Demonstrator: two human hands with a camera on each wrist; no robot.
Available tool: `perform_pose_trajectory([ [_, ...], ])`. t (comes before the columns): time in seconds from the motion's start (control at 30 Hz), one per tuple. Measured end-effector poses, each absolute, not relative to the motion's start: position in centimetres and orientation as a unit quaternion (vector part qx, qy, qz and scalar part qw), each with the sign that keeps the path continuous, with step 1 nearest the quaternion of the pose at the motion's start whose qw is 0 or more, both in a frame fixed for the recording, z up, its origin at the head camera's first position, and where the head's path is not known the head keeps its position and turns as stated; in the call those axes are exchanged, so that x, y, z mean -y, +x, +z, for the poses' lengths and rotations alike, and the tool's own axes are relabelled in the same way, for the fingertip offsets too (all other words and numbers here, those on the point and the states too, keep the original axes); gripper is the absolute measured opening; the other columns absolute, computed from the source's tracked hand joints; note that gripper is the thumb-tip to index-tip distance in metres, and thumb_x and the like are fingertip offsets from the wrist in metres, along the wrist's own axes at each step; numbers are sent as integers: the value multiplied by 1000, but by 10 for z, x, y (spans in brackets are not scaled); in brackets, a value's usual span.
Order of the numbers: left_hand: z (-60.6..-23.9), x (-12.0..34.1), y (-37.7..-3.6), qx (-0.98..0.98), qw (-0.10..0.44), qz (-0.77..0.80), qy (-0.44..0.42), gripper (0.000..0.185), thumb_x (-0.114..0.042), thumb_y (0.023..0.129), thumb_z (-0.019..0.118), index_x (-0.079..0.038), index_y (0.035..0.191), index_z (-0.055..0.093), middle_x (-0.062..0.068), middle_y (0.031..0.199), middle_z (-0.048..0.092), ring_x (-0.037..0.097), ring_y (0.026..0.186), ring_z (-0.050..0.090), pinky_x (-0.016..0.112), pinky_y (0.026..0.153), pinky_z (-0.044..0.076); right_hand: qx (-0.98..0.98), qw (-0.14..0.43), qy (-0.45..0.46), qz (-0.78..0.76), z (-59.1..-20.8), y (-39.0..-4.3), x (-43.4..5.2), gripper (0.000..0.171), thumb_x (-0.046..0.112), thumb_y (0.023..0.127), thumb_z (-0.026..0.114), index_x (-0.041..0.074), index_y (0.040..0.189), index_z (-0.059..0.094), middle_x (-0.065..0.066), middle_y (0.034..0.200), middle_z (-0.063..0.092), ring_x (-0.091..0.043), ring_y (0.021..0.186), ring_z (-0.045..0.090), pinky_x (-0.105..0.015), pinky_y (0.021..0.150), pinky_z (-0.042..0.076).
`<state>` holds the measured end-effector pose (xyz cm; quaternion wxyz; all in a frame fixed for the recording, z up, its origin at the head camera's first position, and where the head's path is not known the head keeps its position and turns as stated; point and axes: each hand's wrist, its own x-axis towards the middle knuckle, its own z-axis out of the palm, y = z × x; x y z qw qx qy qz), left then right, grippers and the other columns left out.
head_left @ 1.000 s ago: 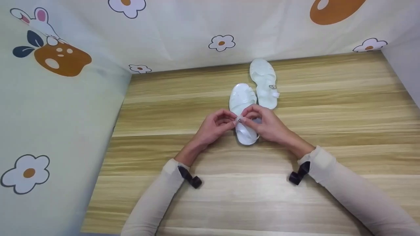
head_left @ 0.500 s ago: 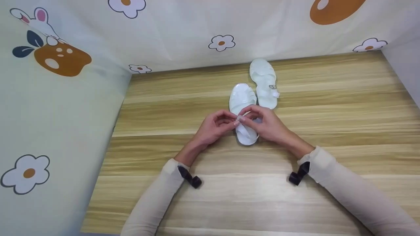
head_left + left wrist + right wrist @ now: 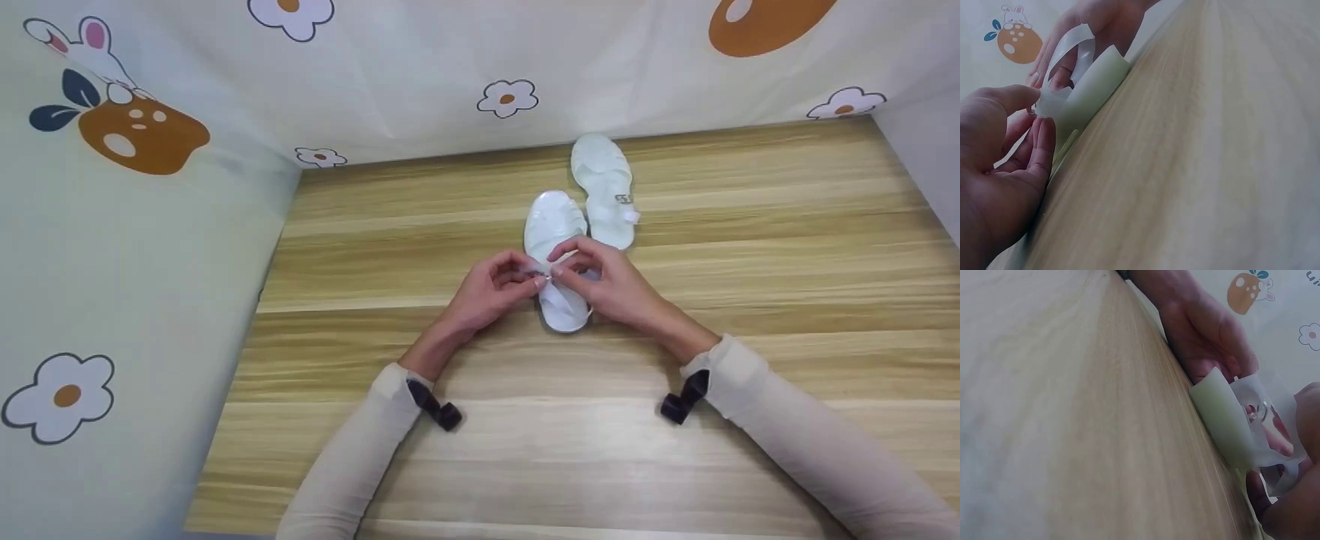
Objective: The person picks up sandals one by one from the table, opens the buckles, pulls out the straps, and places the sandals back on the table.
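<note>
A white sandal [image 3: 554, 217] lies sole-down on the wooden surface, toe pointing away from me. Over its middle, my left hand [image 3: 487, 291] pinches the ankle strap between thumb and fingers. From the other side my right hand [image 3: 621, 283] pinches the strap too, its fingertips almost meeting the left ones. A small shiny bit shows between the thumbs; the fingers mostly hide it. In the left wrist view, the strap [image 3: 1075, 42] loops above the pale heel [image 3: 1095, 84]. The right wrist view shows the sandal's heel [image 3: 1221, 419] between both hands.
Another white sandal [image 3: 600, 161] lies just beyond and to the right, a metal buckle [image 3: 624, 199] on its strap. The wood-grain tabletop [image 3: 390, 225] meets a printed cloth wall [image 3: 420, 82] at the back and another at the left.
My fingertips have shifted slightly at the strap. The buckle faced me a second ago, then was covered; now only a glint of it shows. Neither sandal has visibly moved.
</note>
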<state>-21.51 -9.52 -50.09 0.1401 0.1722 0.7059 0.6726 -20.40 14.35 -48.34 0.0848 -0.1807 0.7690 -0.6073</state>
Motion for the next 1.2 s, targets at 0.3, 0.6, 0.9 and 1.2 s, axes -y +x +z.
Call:
perform_pose_trajectory([
  [0.3,-500,96,-215,-687,151,685,189,28,-9,99,79,-2,125,73,5,121,75,16,111,72,28,99,59,-788,83,-183,-582,-481,-206,-144,21,21,104,74,11,123,75,-7,113,79,-21,107,73,-26,92,55],
  [0.6,-501,96,-214,-689,146,678,209,32,-8,98,79,-2,129,73,8,128,74,15,120,68,29,106,57,-820,60,-195,-535,-481,-207,-149,20,20,103,75,14,121,80,-3,118,78,-17,108,69,-25,93,54],
  [0.9,-501,96,-215,-699,134,674,200,31,-10,96,82,-4,124,70,3,118,72,15,110,68,26,98,56,-820,55,-198,-534,-480,-206,-148,13,23,102,77,14,110,80,-4,112,75,-18,107,66,-31,94,52],
  [1.2,-501,96,-215,-696,116,680,198,26,-11,95,83,-6,117,69,1,112,71,15,107,68,27,94,57,-807,65,-192,-555,-481,-205,-146,17,27,102,78,12,110,77,-3,108,76,-19,104,66,-27,91,52],
])
